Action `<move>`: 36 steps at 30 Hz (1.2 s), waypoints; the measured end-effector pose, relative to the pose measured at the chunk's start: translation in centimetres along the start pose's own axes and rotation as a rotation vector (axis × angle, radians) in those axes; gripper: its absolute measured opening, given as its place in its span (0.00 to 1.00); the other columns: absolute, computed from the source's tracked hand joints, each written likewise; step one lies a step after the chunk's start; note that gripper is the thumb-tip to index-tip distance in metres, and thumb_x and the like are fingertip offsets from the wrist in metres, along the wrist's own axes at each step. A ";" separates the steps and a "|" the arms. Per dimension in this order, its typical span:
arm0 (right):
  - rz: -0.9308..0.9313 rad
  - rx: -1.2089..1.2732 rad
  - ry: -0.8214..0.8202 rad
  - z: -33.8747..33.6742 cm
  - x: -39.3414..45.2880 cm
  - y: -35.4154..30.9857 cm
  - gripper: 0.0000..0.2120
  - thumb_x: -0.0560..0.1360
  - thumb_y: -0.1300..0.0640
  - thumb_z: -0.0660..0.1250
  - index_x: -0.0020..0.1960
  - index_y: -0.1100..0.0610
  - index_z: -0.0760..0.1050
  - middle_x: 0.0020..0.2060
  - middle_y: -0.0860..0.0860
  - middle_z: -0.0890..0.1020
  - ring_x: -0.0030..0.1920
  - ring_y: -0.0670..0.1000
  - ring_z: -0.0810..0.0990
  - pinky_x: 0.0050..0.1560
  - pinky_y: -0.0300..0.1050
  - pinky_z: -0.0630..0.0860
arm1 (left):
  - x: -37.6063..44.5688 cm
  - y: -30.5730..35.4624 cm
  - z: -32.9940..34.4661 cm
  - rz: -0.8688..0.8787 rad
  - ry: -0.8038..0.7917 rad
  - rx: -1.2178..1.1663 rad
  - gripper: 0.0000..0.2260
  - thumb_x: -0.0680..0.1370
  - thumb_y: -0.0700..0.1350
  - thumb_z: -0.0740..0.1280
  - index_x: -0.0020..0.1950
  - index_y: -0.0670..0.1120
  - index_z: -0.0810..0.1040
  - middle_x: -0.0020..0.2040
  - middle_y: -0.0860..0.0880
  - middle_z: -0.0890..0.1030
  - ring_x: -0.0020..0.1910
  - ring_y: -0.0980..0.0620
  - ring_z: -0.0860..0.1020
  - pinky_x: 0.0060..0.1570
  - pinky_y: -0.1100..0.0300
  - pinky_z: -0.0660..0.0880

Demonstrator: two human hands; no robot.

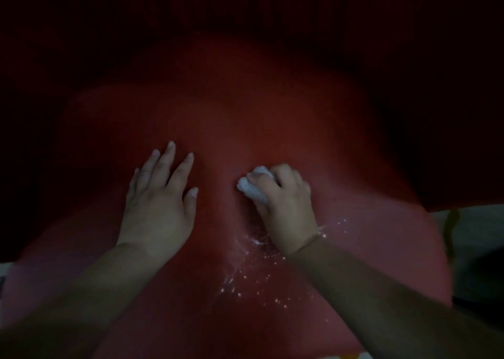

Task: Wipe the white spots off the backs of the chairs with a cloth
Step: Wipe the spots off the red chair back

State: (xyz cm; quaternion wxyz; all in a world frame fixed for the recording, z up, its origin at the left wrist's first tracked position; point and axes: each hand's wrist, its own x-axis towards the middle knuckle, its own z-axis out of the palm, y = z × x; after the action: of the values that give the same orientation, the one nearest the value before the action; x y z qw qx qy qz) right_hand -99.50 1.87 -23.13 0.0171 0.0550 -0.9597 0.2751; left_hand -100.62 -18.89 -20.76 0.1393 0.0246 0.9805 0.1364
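The red back of a chair [240, 107] fills the dim head view. My right hand [283, 203] grips a crumpled white cloth [253, 185] and presses it against the chair back near the middle. Just below that hand and beside my wrist, a scatter of white spots [256, 271] and thin white streaks lies on the red surface. My left hand [161, 200] rests flat on the chair back to the left of the cloth, fingers straight and spread, holding nothing.
The upper part of the view is very dark, with little visible beyond the chair. A pale surface [474, 230] with a yellowish mark shows past the chair's right edge.
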 end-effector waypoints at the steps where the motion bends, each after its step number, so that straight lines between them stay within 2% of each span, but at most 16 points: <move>1: -0.021 -0.028 -0.017 0.0 1.2 -0.1 0.13 0.72 0.56 0.70 0.57 0.53 0.81 0.46 0.56 0.76 0.45 0.60 0.76 0.44 0.55 0.74 | -0.4 -0.4 0.0 -0.007 0.002 0.002 0.26 0.79 0.50 0.59 0.77 0.51 0.59 0.79 0.50 0.51 0.77 0.48 0.48 0.75 0.48 0.47; 3: 0.061 -0.080 0.064 -0.1 3.1 0.7 0.14 0.72 0.57 0.70 0.57 0.55 0.80 0.47 0.58 0.76 0.46 0.62 0.76 0.46 0.56 0.74 | -0.9 -1.1 0.0 -0.026 0.006 0.006 0.26 0.79 0.51 0.59 0.77 0.52 0.59 0.79 0.50 0.50 0.77 0.49 0.48 0.75 0.48 0.47; 5: 0.230 -0.098 0.184 -0.5 2.7 1.3 0.15 0.71 0.58 0.72 0.58 0.56 0.80 0.47 0.59 0.76 0.47 0.62 0.76 0.47 0.55 0.74 | -1.6 -1.7 0.1 -0.045 0.009 -0.009 0.26 0.79 0.51 0.59 0.77 0.52 0.58 0.79 0.50 0.50 0.77 0.49 0.47 0.75 0.49 0.46; 7: 0.298 -0.085 0.203 -0.1 0.3 0.1 0.17 0.70 0.60 0.73 0.58 0.57 0.80 0.48 0.59 0.76 0.46 0.61 0.76 0.48 0.56 0.75 | -2.4 -2.1 0.2 -0.055 0.013 -0.030 0.26 0.80 0.51 0.58 0.77 0.53 0.58 0.79 0.51 0.49 0.77 0.50 0.46 0.75 0.50 0.45; 11: 0.114 0.040 0.058 3.1 -2.3 -5.1 0.14 0.73 0.55 0.71 0.57 0.58 0.79 0.46 0.57 0.76 0.43 0.59 0.77 0.45 0.55 0.77 | -4.1 -2.5 0.4 -0.062 0.013 -0.049 0.26 0.80 0.52 0.58 0.77 0.53 0.58 0.79 0.52 0.49 0.77 0.51 0.45 0.73 0.53 0.42; 14: 0.044 0.035 0.048 3.9 0.6 -5.9 0.14 0.74 0.57 0.69 0.58 0.58 0.78 0.46 0.58 0.75 0.44 0.60 0.77 0.46 0.53 0.75 | -5.1 -3.0 0.7 -0.057 0.009 -0.059 0.26 0.80 0.52 0.57 0.77 0.54 0.56 0.79 0.53 0.48 0.77 0.53 0.43 0.73 0.55 0.40; 17: 0.184 -0.150 0.182 2.5 1.4 -2.4 0.12 0.73 0.58 0.70 0.56 0.58 0.80 0.45 0.60 0.76 0.44 0.63 0.76 0.44 0.54 0.74 | -6.1 -3.6 1.1 -0.042 -0.007 -0.091 0.26 0.80 0.53 0.56 0.78 0.56 0.53 0.79 0.55 0.45 0.76 0.56 0.40 0.72 0.56 0.38; 19: 0.283 -0.146 0.266 1.5 -0.7 -1.4 0.13 0.72 0.60 0.71 0.57 0.58 0.80 0.46 0.60 0.76 0.44 0.62 0.76 0.45 0.54 0.74 | -6.6 -3.9 1.2 -0.029 -0.012 -0.089 0.26 0.80 0.53 0.56 0.78 0.55 0.53 0.79 0.55 0.45 0.76 0.56 0.40 0.73 0.55 0.39; 24: 0.079 -0.046 0.007 4.1 -4.6 -6.0 0.14 0.73 0.58 0.69 0.59 0.57 0.79 0.48 0.57 0.75 0.45 0.58 0.75 0.48 0.54 0.75 | -7.6 -3.7 1.2 -0.011 -0.016 -0.098 0.27 0.80 0.53 0.57 0.78 0.54 0.55 0.79 0.54 0.47 0.77 0.54 0.42 0.74 0.54 0.42; 26: 0.073 -0.065 0.026 3.8 -2.8 -5.4 0.15 0.74 0.59 0.69 0.59 0.58 0.78 0.49 0.58 0.75 0.47 0.60 0.76 0.49 0.55 0.75 | -7.9 -3.7 1.4 -0.006 -0.013 -0.089 0.26 0.80 0.53 0.56 0.78 0.54 0.55 0.79 0.54 0.47 0.77 0.53 0.43 0.73 0.54 0.42; 28: 0.159 -0.110 0.126 2.9 -1.6 -3.7 0.15 0.73 0.61 0.70 0.59 0.59 0.78 0.49 0.59 0.76 0.48 0.61 0.76 0.49 0.54 0.75 | -8.2 -3.9 1.8 -0.003 -0.003 -0.097 0.26 0.80 0.53 0.57 0.77 0.54 0.56 0.79 0.54 0.48 0.77 0.53 0.43 0.73 0.54 0.42; 31: 0.266 -0.087 0.223 2.8 -4.1 -3.9 0.17 0.70 0.63 0.71 0.58 0.58 0.78 0.48 0.58 0.75 0.47 0.59 0.75 0.48 0.55 0.75 | -8.9 -4.2 2.2 0.010 0.001 -0.101 0.26 0.80 0.52 0.57 0.77 0.53 0.56 0.79 0.53 0.49 0.77 0.53 0.44 0.73 0.53 0.43; 34: 0.115 0.037 0.092 4.5 -7.5 -7.2 0.16 0.71 0.58 0.69 0.58 0.56 0.78 0.47 0.56 0.75 0.45 0.57 0.76 0.48 0.54 0.75 | -9.2 -4.0 2.3 0.000 0.021 -0.093 0.26 0.79 0.51 0.58 0.77 0.53 0.57 0.79 0.52 0.50 0.77 0.52 0.46 0.73 0.53 0.44; 36: 0.037 0.091 0.041 4.9 -6.7 -7.6 0.15 0.73 0.58 0.70 0.59 0.56 0.78 0.48 0.56 0.75 0.46 0.58 0.76 0.49 0.55 0.76 | -9.4 -3.8 2.4 -0.013 0.027 -0.092 0.26 0.79 0.52 0.57 0.77 0.53 0.57 0.79 0.52 0.50 0.77 0.52 0.46 0.73 0.53 0.44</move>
State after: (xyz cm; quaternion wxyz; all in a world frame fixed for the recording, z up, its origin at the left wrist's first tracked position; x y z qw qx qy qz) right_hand -92.01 -6.52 -23.67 0.0293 0.0323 -0.9466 0.3196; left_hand -90.97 -22.72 -21.53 0.1280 0.0101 0.9751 0.1810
